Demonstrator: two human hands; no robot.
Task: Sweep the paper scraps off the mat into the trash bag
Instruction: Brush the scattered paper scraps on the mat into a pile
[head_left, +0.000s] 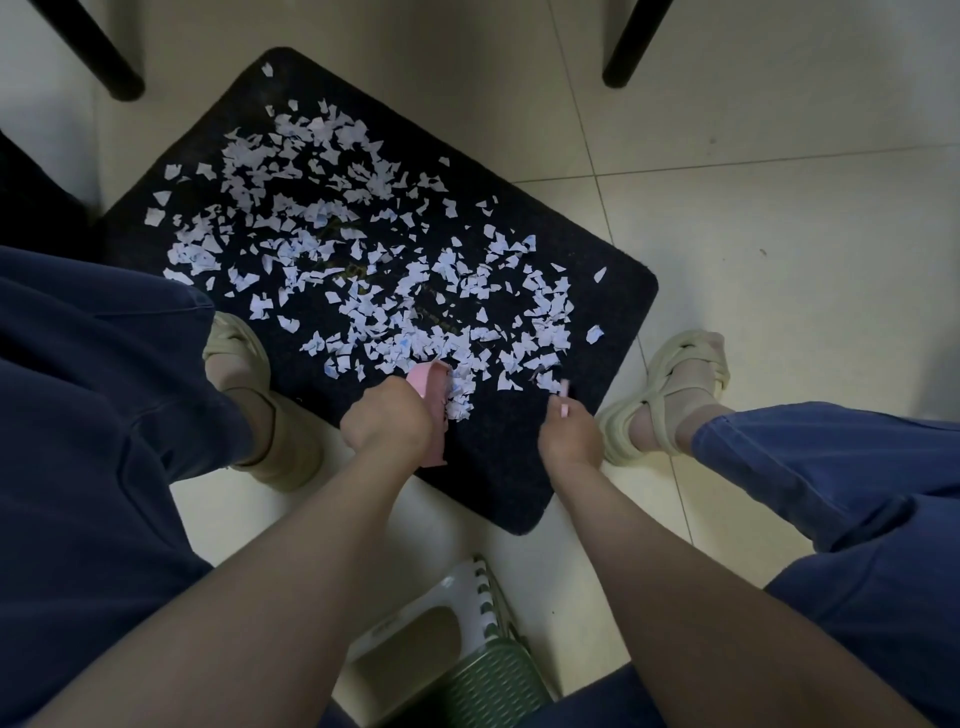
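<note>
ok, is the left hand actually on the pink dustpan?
Touching. The head view shows the left hand gripping the pink dustpan, no gap between them, with paper scraps heaped at its lip.

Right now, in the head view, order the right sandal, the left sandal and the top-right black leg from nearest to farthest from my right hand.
1. Right sandal, just right of the right hand, beside the mat.
2. Left sandal, across the mat's near corner, on the left.
3. Black leg, beyond the mat, top right.
</note>
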